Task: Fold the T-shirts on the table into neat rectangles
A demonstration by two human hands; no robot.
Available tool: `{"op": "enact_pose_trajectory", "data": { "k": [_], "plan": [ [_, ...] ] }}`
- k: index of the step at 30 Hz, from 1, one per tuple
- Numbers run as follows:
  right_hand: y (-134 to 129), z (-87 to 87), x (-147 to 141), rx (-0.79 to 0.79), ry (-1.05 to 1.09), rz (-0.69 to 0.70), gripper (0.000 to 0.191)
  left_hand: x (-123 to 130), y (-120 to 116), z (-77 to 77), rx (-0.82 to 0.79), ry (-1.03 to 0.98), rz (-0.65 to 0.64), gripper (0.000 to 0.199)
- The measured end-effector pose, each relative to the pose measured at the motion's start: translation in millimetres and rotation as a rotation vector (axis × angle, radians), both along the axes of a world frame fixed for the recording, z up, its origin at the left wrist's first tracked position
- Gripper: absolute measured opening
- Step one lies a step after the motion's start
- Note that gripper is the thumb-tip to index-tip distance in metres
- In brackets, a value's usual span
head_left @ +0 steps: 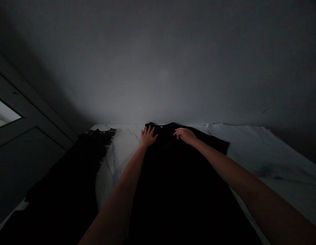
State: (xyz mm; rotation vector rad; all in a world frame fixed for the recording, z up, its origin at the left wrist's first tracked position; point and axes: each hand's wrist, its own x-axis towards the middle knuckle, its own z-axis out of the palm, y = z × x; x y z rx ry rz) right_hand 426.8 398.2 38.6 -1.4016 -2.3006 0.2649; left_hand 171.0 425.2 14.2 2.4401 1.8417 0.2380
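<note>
Both hands rest on a black T-shirt (178,177) that lies flat on a white marble surface (122,136), its collar at the far end and its body running back toward the person. The left hand (149,137) sits open beside the collar, its fingers (149,130) spread and pressing on the cloth at the shirt's edge. The right hand (186,135) lies across the other side of the neckline, its fingers (177,133) extended and slightly curved, with no fold pinched up. Neither hand grips the shirt. A small white label (161,126) shows at the collar, between the 2 hands. A second dark garment (71,180), with pale marks along its edge, lies to the left, apart from the shirt.
</note>
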Motion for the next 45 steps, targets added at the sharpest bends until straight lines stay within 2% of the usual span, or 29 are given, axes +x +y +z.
{"op": "enact_pose_trajectory", "data": {
  "k": [2, 4, 7, 9, 12, 15, 18, 21, 24, 30, 34, 37, 40, 42, 45],
  "plan": [
    [-2.3, 6.0, -12.5, 0.055, 0.014, -0.07, 0.034, 1.8, -2.1, 0.8, 0.015, 0.009, -0.001, 0.069],
    [-5.9, 8.7, -36.7, 0.068, 0.063, -0.056, 0.033, 2.2, -2.9, 1.2, 0.023, 0.021, 0.0, 0.069],
    [-13.7, 0.0, -75.2, -0.071, 0.026, 0.062, 0.041, 1.7, -1.9, 0.7, 0.03, 0.047, -0.005, 0.065],
    [-21.5, -14.0, -89.3, -0.191, -0.09, 0.06, 0.062, 1.4, -0.8, -0.7, 0.031, 0.05, -0.004, 0.062],
    [-37.5, -36.4, -87.2, -0.24, -0.218, -0.003, 0.085, 1.8, -0.1, -3.1, 0.033, 0.037, 0.005, 0.063],
    [-53.9, -45.5, -72.2, -0.205, -0.239, -0.033, 0.081, 2.4, -0.4, -3.0, 0.031, 0.031, 0.0, 0.065],
    [-66.1, -38.4, -63.9, -0.241, -0.248, -0.078, 0.08, 3.5, -2.2, 1.1, 0.025, 0.033, -0.005, 0.066],
    [-77.6, -27.4, -68.0, -0.283, -0.247, -0.148, 0.079, 4.0, -9.4, 6.1, 0.016, 0.047, -0.016, 0.063],
    [-96.0, -22.1, -80.6, -0.194, -0.208, -0.115, 0.073, -0.2, -27.3, 8.2, 0.011, 0.078, -0.052, 0.06],
    [-157.8, -16.2, -111.1, 0.016, -0.221, 0.259, 0.054, -34.5, -92.1, 5.4, 0.043, 0.144, -0.303, 0.05],
    [-206.0, -4.0, -119.4, 0.028, -0.217, 0.462, 0.043, -70.7, -154.2, 10.1, -0.036, 0.058, -0.345, 0.05],
    [-235.8, 8.3, -120.0, -0.03, -0.131, 0.612, 0.036, -94.4, -215.4, 24.0, -0.073, -0.117, -0.369, 0.042],
    [-251.9, 17.6, -123.2, -0.07, -0.076, 0.71, 0.037, -105.1, -277.6, 44.6, -0.139, -0.209, -0.371, 0.035],
    [-255.2, 19.4, -127.8, -0.048, -0.12, 0.733, 0.034, -104.3, -310.9, 57.1, -0.247, -0.158, -0.363, 0.036],
    [-254.9, 15.1, -134.6, 0.064, -0.219, 0.678, 0.021, -98.6, -343.8, 71.7, -0.396, -0.001, -0.288, 0.029]
  ]
}}
